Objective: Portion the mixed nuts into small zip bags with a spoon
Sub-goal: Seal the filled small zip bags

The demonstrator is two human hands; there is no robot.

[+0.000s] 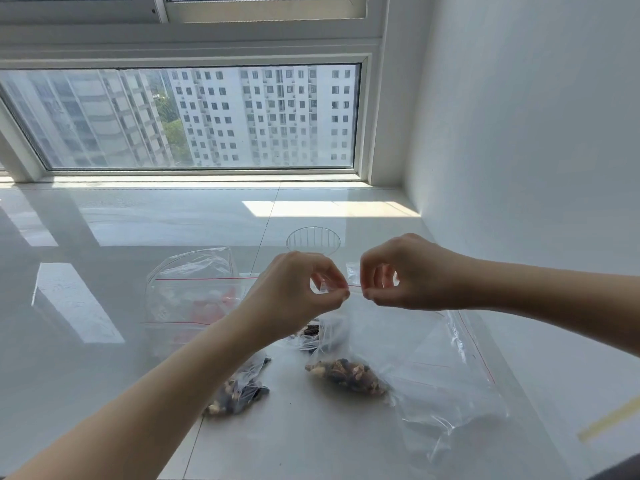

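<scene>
Left hand [298, 289] and right hand [408, 275] pinch the red zip strip of a raised small zip bag [343, 344] holding mixed nuts [346, 374]. Second filled bag [239, 389] lies below-left; clear cup [313, 240] stands behind.

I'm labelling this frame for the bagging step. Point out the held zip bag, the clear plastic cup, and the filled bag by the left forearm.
held zip bag [346, 374], head view: nuts at its bottom.
clear plastic cup [313, 240], head view: ribbed wall.
filled bag [239, 393], head view: nuts inside.
</scene>
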